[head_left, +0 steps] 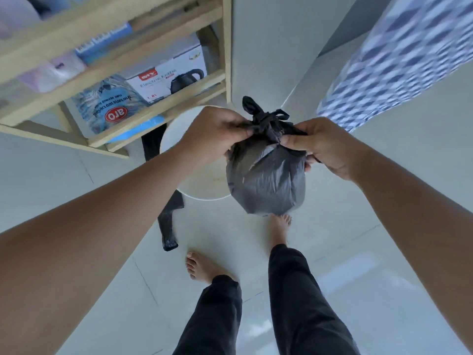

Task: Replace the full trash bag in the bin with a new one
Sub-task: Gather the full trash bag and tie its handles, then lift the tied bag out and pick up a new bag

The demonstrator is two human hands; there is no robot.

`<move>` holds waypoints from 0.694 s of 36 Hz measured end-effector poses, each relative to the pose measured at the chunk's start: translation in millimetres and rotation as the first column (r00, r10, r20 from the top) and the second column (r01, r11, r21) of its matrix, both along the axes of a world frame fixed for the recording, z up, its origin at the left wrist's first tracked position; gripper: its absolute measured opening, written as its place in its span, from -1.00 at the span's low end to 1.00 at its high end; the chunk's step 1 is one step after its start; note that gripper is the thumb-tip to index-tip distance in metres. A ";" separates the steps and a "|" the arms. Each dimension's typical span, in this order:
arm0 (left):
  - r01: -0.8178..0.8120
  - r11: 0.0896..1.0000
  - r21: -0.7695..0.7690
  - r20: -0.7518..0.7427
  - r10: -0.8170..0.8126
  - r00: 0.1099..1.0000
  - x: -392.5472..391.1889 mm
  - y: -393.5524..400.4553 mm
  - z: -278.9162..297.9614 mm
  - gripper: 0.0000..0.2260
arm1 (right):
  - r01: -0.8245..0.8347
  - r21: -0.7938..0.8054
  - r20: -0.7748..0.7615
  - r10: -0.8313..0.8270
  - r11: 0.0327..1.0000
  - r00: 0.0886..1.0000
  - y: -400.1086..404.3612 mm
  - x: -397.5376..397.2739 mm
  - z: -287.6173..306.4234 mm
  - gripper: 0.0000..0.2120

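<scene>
A full grey-black trash bag [266, 180] hangs in the air in front of me, bulging and round, its top gathered into a knot [266, 119]. My left hand [215, 131] pinches the bag's neck from the left. My right hand [325, 144] grips the neck from the right, with fingers curled under the bag's shoulder. Behind and below the bag stands a white round bin [176, 131], mostly hidden by my hands and the bag. A flat black empty bag [167, 224] lies on the floor beside the bin.
A wooden shelf [153, 103] at upper left holds an electric kettle box [166, 78] and a water bottle pack [110, 103]. A blue-checked cloth [399, 57] hangs at upper right. My bare feet [202, 267] stand on the pale tiled floor.
</scene>
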State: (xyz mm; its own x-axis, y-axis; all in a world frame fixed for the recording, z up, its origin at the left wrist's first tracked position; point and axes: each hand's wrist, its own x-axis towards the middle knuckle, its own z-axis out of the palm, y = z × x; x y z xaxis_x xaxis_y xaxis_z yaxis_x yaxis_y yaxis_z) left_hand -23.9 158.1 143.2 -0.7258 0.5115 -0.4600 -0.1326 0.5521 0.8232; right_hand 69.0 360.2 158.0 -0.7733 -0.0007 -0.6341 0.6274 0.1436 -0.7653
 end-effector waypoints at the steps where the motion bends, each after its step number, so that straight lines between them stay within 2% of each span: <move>1: 0.028 1.000 -0.008 0.008 -0.028 1.000 5.0 9.9 -2.4 -0.95 | 0.012 -0.002 0.018 -0.012 1.000 1.000 8.6 8.7 -2.3 -0.81; 3: 0.090 0.996 -0.022 0.005 -0.090 0.996 16.4 28.6 -11.8 -0.86 | 0.028 0.044 0.048 -0.030 0.999 0.998 24.5 23.8 -10.7 -0.67; 5: 0.133 0.990 -0.050 0.002 -0.133 0.991 27.9 44.2 -22.7 -0.89 | 0.003 0.132 0.084 -0.014 0.991 0.996 35.3 36.6 -19.6 -0.58; 9: 0.186 0.973 -0.139 0.037 -0.182 0.983 47.5 74.8 -59.8 -0.90 | -0.039 0.257 0.160 -0.002 0.966 0.987 61.3 57.6 -52.2 -0.70; 13: 0.252 0.937 -0.241 0.098 -0.235 0.967 64.5 103.1 -105.4 -0.81 | -0.077 0.349 0.244 -0.011 0.934 0.970 82.1 68.5 -96.4 -0.77; 21: 0.236 0.912 -0.334 0.134 -0.202 0.970 76.4 146.2 -184.7 -0.79 | 0.036 0.432 0.269 -0.167 0.901 0.949 106.8 68.2 -189.6 -0.79; 25: 0.226 0.877 -0.425 0.105 -0.200 0.974 63.2 161.7 -219.7 -0.76 | -0.036 0.475 0.312 -0.130 0.879 0.941 117.3 53.7 -229.0 -0.78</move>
